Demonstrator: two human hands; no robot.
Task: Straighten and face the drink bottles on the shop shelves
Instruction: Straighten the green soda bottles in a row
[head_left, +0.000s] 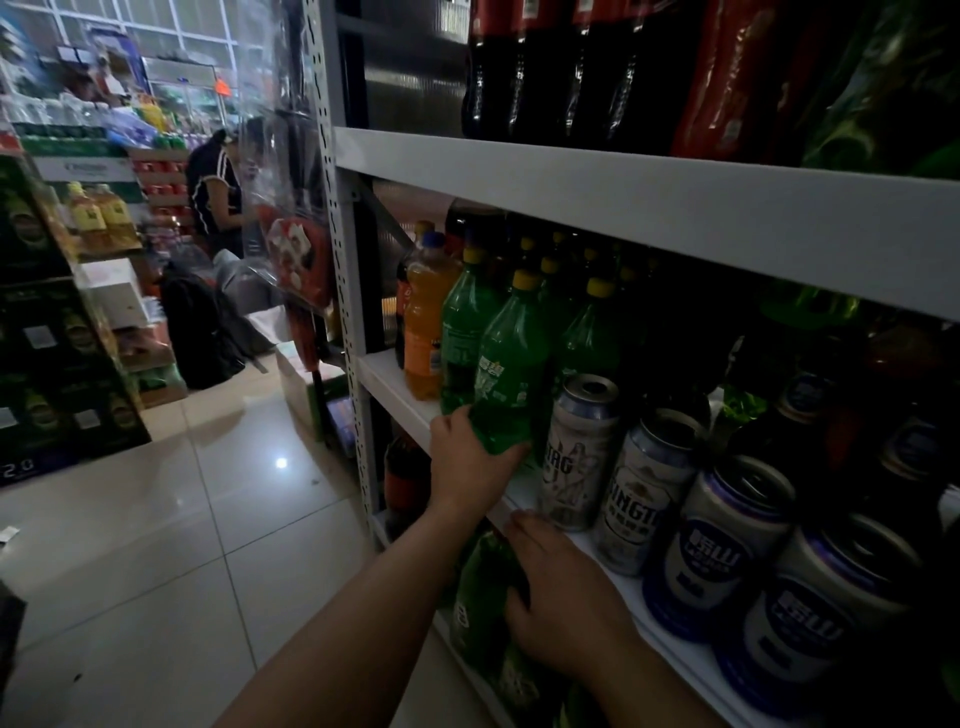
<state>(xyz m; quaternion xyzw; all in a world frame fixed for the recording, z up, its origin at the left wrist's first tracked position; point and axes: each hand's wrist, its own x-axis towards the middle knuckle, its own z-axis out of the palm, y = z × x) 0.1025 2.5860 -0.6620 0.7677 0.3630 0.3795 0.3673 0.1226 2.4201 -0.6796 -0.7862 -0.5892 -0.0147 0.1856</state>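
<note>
Left hand, right hand bare; both forearms bare too.

The yellow-capped upper green bottle stands upright at the shelf edge, the lower green bottle beneath it.

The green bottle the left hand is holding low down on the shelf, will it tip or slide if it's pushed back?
The green bottle looks tall and narrow, so a push high up would probably tip it; the left hand has its grip near the base, which should slide it instead. It seems full, so likely heavy for its size.
</note>
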